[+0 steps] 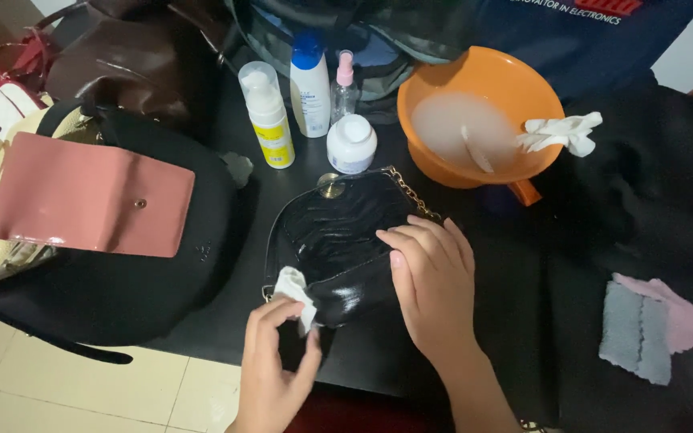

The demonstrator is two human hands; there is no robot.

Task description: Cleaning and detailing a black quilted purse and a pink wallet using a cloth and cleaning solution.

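A small glossy black quilted handbag (pixel 334 232) with a gold chain lies on the dark table (pixel 523 273). My right hand (pixel 431 277) rests flat on its right side, fingers spread, pressing it down. My left hand (pixel 274 353) pinches a small white wipe (pixel 294 289) against the bag's lower left edge.
An orange bowl (pixel 483 88) of cloudy liquid with a white cloth (pixel 561 132) on its rim stands behind the bag. Bottles (pixel 310 84) and a white jar (pixel 351 143) stand at the back. A black bag (pixel 122 265) with a pink flap lies left; grey and pink cloths (pixel 651 325) lie right.
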